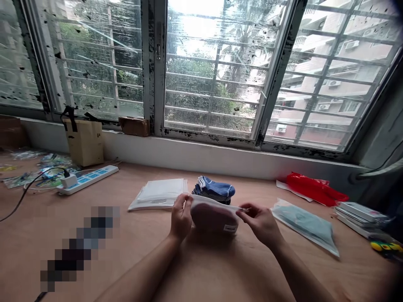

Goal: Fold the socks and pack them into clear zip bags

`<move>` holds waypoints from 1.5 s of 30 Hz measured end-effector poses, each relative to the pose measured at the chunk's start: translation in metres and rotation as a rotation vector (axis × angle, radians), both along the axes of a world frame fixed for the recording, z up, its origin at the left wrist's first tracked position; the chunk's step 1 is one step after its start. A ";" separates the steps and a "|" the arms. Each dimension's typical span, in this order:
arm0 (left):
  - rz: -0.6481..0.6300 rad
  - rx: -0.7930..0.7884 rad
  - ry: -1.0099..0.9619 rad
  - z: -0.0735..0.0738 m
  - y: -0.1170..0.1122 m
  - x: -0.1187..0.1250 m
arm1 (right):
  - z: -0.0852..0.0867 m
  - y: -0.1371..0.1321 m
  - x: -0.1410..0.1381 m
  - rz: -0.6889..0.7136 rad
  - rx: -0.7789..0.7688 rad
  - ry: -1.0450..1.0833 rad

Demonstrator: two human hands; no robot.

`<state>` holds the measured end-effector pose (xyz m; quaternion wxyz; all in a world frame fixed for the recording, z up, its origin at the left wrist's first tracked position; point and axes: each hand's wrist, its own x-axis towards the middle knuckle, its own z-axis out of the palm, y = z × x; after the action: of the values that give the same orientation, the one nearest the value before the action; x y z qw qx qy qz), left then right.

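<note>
A frosted zip bag (214, 216) with something dark and rounded inside stands upright between my hands, a small white label near its lower right. My left hand (181, 216) pinches the bag's upper left corner. At the upper right corner, the fingers of my right hand (260, 222) are closed on the bag's edge. Just behind the bag lies a pile of folded socks (217, 187), blue and white on top with darker ones below. To the left is a stack of flat frosted bags (160, 193), partly behind my left hand. A filled bag with pale green contents (305, 224) lies to the right.
A white power strip (91, 179) with a plugged-in adapter sits at left, near a cardboard box (84, 142) and scattered small packets. Red plastic packaging (315, 188), stacked boxes (362, 216) and a yellow-and-black item (385, 247) lie at right. A blurred-out object rests at front left.
</note>
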<state>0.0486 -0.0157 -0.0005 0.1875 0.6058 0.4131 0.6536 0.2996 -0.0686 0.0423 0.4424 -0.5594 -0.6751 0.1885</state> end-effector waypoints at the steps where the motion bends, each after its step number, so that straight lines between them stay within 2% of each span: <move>1: 0.001 0.001 -0.010 0.000 0.000 -0.001 | -0.001 0.001 0.000 0.014 -0.028 -0.005; 4: 0.001 0.004 -0.032 0.000 0.001 -0.002 | -0.010 0.006 -0.001 0.072 -0.117 -0.043; 6: 0.011 0.005 -0.041 -0.001 0.003 -0.002 | -0.019 0.011 -0.003 0.114 -0.122 -0.007; 12: 0.088 0.033 -0.025 0.000 0.007 -0.006 | -0.041 0.022 -0.008 0.105 0.049 0.110; 14: 0.160 0.172 0.083 0.005 0.002 -0.010 | -0.042 0.020 -0.012 0.120 0.144 0.065; 17: 0.225 0.570 0.415 0.015 -0.014 -0.009 | -0.038 0.012 -0.021 0.172 0.280 -0.038; 18: 0.205 0.681 0.516 0.018 -0.021 -0.006 | -0.036 0.009 -0.025 0.199 0.308 -0.061; 20: 0.116 0.774 0.621 0.022 -0.035 0.005 | -0.035 0.004 -0.033 0.259 0.349 -0.088; 23: -0.001 0.762 0.693 0.022 -0.050 0.024 | -0.037 0.000 -0.043 0.320 0.444 -0.145; 26: -0.031 0.709 0.727 0.021 -0.054 0.033 | -0.039 -0.001 -0.047 0.345 0.526 -0.223; 37: -0.077 0.617 0.718 0.028 -0.050 0.018 | -0.029 -0.006 -0.043 0.346 0.536 -0.318; 45: -0.089 0.655 0.720 0.028 -0.050 0.019 | -0.027 -0.007 -0.044 0.335 0.536 -0.255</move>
<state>0.0676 -0.0661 0.0278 -0.1398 0.8376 0.1979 0.4897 0.2556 -0.0752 0.0149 0.4488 -0.3235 -0.8330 0.0030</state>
